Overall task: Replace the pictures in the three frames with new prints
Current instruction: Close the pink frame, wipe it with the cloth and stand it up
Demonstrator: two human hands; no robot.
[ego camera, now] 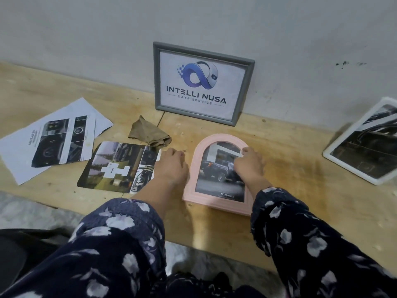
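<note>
A pink arched frame (197,151) lies flat on the wooden table, holding a picture of a dark pickup truck. My right hand (249,164) rests on the frame's right side, its fingers curled at a white strip near the arch. My left hand (171,166) presses down beside the frame's left edge, fingers bent, over the corner of a glossy print (116,166). A grey frame (202,82) with a logo print leans on the wall behind. At the far right leans a white frame (363,143) with a dark picture.
Printed white sheets (49,140) with car photos lie at the left. A crumpled brown cloth (148,132) sits between the sheets and the grey frame. The table's front edge runs just below my forearms, with pale floor beneath.
</note>
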